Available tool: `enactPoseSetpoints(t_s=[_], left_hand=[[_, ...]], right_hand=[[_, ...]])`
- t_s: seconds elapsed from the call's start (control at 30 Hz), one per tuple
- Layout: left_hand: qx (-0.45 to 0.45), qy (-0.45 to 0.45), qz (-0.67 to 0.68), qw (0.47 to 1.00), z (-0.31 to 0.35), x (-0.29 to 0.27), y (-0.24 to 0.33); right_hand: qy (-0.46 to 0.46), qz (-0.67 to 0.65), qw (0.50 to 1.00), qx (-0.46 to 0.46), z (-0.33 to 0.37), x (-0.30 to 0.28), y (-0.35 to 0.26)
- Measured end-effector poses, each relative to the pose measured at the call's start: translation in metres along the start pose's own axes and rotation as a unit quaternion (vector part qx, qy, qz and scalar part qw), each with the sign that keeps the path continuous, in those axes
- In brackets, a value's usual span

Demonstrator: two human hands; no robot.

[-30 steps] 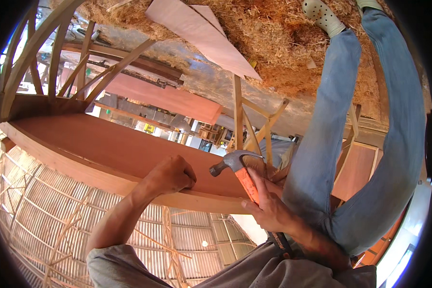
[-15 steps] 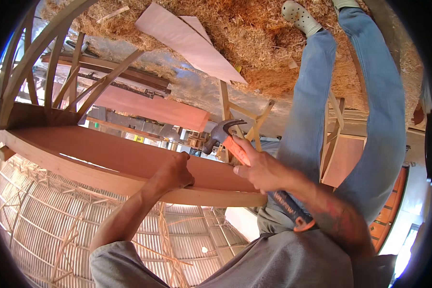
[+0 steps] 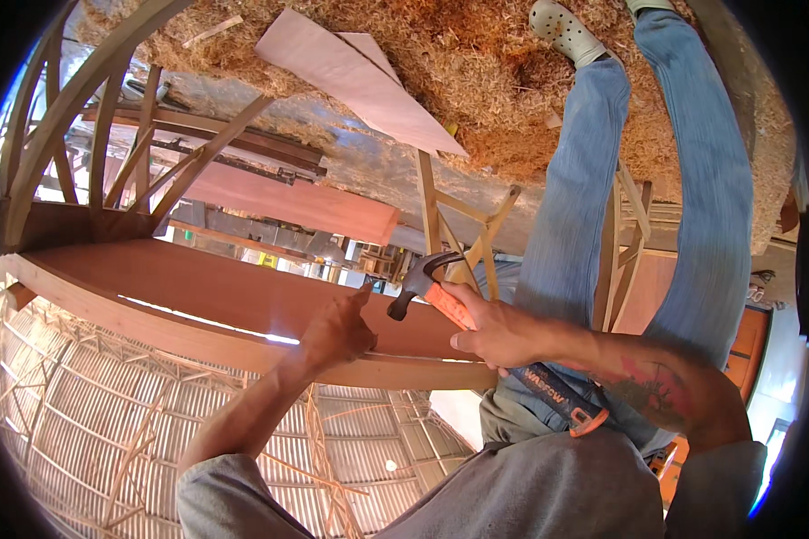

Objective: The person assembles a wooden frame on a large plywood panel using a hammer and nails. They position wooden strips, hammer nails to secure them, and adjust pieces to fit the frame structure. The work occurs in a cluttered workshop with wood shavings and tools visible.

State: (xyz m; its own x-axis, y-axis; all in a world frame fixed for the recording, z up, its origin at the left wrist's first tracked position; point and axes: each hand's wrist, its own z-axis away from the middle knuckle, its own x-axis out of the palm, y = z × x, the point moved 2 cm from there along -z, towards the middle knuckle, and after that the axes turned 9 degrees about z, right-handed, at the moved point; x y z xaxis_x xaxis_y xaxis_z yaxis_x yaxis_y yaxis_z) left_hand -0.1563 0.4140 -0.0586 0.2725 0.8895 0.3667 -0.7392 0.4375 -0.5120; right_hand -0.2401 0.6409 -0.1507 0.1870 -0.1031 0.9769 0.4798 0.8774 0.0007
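Note:
My right hand (image 3: 503,332) is closed round the orange and black handle of a claw hammer (image 3: 458,310). The dark hammer head hangs over the reddish-brown wooden panel (image 3: 207,283), a short way right of my left hand (image 3: 340,331). My left hand is bent at the panel's edge with its fingers drawn together. A small dark tip shows at the fingertips, too small to name. Along the panel runs a pale curved wooden strip (image 3: 180,332), with bright light showing through a narrow gap between them.
Slatted wooden framework (image 3: 108,135) rises at the left. Cut pale sheets (image 3: 351,85) lie on wood shavings (image 3: 476,72). A light wooden trestle (image 3: 463,220) stands beside my jeans-clad legs (image 3: 566,216). Another reddish board (image 3: 288,198) lies beyond the panel. Corrugated sheeting (image 3: 108,422) shows at the lower left.
The hammer has come lower in the picture, its head nearer the panel. My left hand has turned, its fingertips now lifted off toward the hammer head's side.

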Motion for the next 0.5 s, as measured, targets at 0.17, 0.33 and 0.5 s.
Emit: enactPoseSetpoints(t_s=[0.17, 0.33, 0.5], left_hand=[[0.034, 0.012, -0.048, 0.998, -0.001, 0.006, -0.008], [0.002, 0.01, -0.07, 0.997, -0.003, 0.005, -0.005], [0.03, 0.026, -0.095, 0.995, -0.007, 0.005, -0.022]], right_hand=[[-0.007, 0.01, 1.0, 0.0, 0.002, -0.009, -0.009], [-0.031, -0.004, 0.999, -0.01, -0.002, -0.006, -0.006], [0.008, -0.026, 1.0, -0.001, -0.011, -0.019, -0.008]])
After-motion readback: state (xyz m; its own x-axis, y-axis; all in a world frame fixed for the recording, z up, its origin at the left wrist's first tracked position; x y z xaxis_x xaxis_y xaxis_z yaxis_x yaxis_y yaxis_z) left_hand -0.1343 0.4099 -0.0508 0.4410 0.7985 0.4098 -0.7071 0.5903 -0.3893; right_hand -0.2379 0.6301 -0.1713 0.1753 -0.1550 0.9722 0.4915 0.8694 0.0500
